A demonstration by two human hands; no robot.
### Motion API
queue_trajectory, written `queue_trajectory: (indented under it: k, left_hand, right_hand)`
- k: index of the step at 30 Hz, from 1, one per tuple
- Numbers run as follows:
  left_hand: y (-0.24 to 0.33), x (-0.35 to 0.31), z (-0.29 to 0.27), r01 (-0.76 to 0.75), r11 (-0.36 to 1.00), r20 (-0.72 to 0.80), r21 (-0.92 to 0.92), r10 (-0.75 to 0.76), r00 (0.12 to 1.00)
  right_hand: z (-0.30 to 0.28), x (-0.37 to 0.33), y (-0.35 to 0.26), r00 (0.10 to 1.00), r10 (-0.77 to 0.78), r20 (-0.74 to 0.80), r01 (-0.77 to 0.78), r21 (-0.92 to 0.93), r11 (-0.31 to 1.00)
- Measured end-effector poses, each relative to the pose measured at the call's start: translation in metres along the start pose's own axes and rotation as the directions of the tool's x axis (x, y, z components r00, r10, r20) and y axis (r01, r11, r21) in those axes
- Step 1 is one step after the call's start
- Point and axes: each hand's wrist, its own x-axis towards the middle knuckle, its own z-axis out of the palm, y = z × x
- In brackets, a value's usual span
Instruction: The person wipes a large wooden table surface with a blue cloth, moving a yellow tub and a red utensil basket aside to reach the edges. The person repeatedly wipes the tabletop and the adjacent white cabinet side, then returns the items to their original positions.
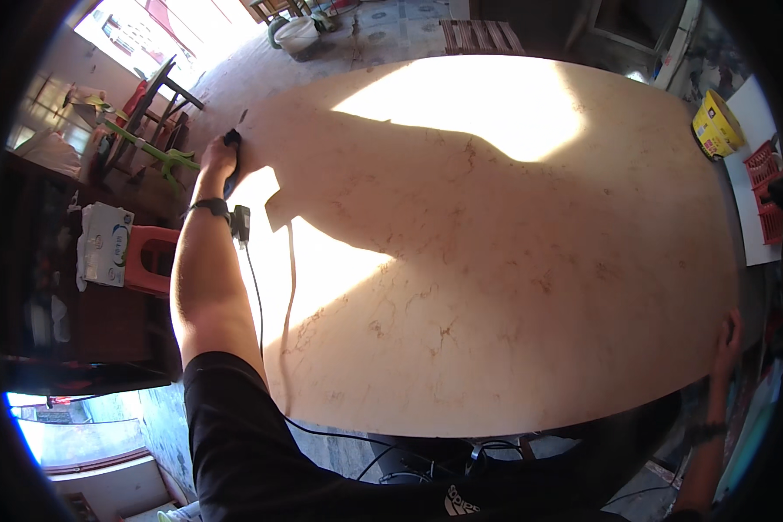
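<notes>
A large pale tabletop [496, 287] with reddish-brown veins lies before me, sunlit in patches. My left hand [220, 158] is stretched out to its far left edge. The fingers are closed round a small dark thing [231, 137], mostly hidden by the hand, so its kind does not show. At the near right edge rests my right hand [727, 341], small and dim in the picture. Its fingers look apart, with nothing visible in them. A black wristband with a small black device [240, 224] is on my left wrist, and a thin cable runs down from it.
A yellow tub [717, 126] stands at the tabletop's far right, beside red plastic baskets [766, 191] on a white surface. To the left are a red stool [152, 259], a white carton [106, 244] and a dark wooden stool [152, 109]. A white basin [296, 36] sits farther back.
</notes>
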Motion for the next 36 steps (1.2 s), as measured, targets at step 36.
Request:
queue_trajectory:
  k: [36]
  left_hand:
    - [-0.024,-0.536,-0.1,0.314,0.796,-0.245,-0.517,-0.489,0.837]
  right_hand:
    - [0.016,0.021,-0.04,0.982,-0.133,-0.131,0.11,-0.168,0.98]
